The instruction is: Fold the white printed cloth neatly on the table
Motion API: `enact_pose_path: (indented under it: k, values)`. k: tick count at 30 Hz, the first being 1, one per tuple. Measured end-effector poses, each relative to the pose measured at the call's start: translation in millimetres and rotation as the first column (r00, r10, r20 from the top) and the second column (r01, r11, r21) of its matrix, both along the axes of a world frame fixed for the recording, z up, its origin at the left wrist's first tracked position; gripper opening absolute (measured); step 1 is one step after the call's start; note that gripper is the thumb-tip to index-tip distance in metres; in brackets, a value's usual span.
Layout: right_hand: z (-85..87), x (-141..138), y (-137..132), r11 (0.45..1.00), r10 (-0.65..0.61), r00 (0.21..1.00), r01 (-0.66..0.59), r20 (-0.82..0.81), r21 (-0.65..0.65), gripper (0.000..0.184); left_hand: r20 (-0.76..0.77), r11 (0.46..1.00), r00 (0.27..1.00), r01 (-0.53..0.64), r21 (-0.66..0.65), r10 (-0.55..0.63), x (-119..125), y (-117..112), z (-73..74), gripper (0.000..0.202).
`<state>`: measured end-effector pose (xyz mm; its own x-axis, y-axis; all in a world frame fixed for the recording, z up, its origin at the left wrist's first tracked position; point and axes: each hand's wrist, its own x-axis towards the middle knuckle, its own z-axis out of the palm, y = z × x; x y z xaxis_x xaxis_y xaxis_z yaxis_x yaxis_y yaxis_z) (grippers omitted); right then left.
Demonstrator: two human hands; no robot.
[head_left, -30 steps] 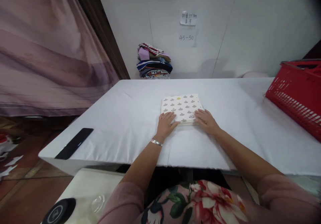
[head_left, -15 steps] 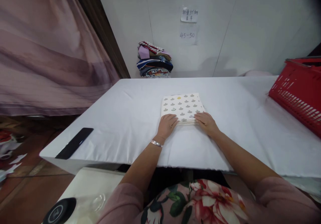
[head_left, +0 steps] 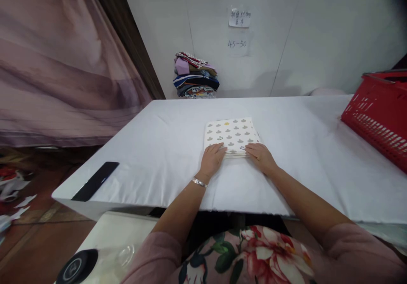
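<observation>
A folded white cloth with rows of grey, hat-like motifs and a few coloured ones lies flat on the white-covered table. At its near left corner rests my left hand, fingers flat on top and a silver bracelet round the wrist. My right hand lies on the near right corner, its fingers extended over the cloth. Both hands are open and touch the cloth. Several layers show along its near edge between them. What lies under the palms is hidden.
A red plastic basket stands at the table's right end. Near the left front edge lies a flat black object. Against the wall is a stack of folded fabrics. A pink curtain hangs at the left.
Both hands stay at the cloth's near corners; the right fingers have shifted very slightly left and down. The cloth lies where it was.
</observation>
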<state>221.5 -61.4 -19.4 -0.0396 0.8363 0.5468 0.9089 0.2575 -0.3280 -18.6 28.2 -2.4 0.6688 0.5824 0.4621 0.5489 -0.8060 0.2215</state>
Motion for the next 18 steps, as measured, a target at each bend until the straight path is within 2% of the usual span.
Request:
enact_pose_path:
  k: [3, 6, 10, 14, 18]
  values:
    - [1.1, -1, 0, 0.999, 0.009, 1.000, -0.009, -0.004, -0.038, 0.032, -0.064, 0.998, 0.996, 0.060, -0.008, -0.061, 2, -3, 1.5, 0.033]
    - [3.7, 2, -2, 0.999, 0.013, 1.000, -0.014, -0.016, -0.048, 0.032, -0.101, 0.997, 0.992, 0.070, -0.036, -0.073, 4, -3, 2.1, 0.034]
    - [3.8, 15, -12, 0.994, -0.103, 0.987, 0.107, -0.121, 0.028, 0.036, -0.080, 0.998, 0.995, 0.052, -0.042, -0.056, 4, -2, 1.3, 0.033]
    - [-2.6, 29, -22, 0.964, -0.236, 0.933, 0.260, -0.270, 0.056, 0.037, -0.058, 0.997, 0.997, 0.047, -0.054, -0.051, 5, -1, 0.6, 0.033]
    - [-7.4, 29, -26, 0.969, -0.226, 0.929, 0.244, -0.292, 0.026, 0.041, -0.015, 0.998, 0.999, 0.040, -0.044, -0.041, 6, -1, 1.4, 0.033]
